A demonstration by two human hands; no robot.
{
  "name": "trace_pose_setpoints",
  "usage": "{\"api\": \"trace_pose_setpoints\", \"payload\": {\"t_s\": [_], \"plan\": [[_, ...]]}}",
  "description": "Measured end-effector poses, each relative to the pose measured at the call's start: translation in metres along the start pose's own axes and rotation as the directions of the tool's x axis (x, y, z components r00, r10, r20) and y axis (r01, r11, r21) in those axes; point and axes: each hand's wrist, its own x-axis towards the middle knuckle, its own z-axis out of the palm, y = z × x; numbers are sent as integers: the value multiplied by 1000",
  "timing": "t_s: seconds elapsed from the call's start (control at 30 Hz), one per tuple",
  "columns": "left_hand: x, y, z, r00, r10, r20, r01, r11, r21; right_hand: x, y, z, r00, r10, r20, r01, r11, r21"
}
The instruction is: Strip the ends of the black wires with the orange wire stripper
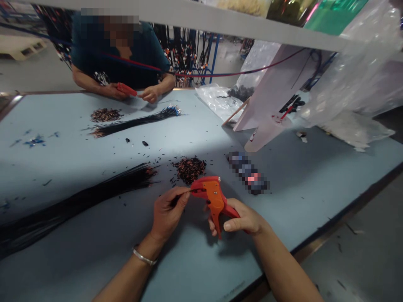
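Note:
My right hand (237, 218) is wrapped round the handles of a red and orange wire stripper (214, 193), its jaws pointing left. My left hand (169, 212), with a metal bracelet at the wrist, pinches a thin black wire (178, 198) whose tip is at the stripper's jaws. Just behind the tool lies a pile of black and copper-coloured scraps (189, 169). A long bundle of black wires (85, 199) stretches across the table to the left of my left hand.
Across the blue table (214, 140), a person in a dark shirt (122, 63) holds a red tool (126, 89). Near them lie another wire bundle (135, 121) and scrap pile (105, 114). A blurred-out object (247, 172) sits right of centre; a shelf (189, 23) crosses above.

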Motion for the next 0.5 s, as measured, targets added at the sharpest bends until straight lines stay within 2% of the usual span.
{"api": "trace_pose_setpoints", "payload": {"t_s": [0.5], "plan": [[-1,-2,0,999,-40,-14,40,999,23,4,4,6,998,-19,-55,18,1000,-20]]}}
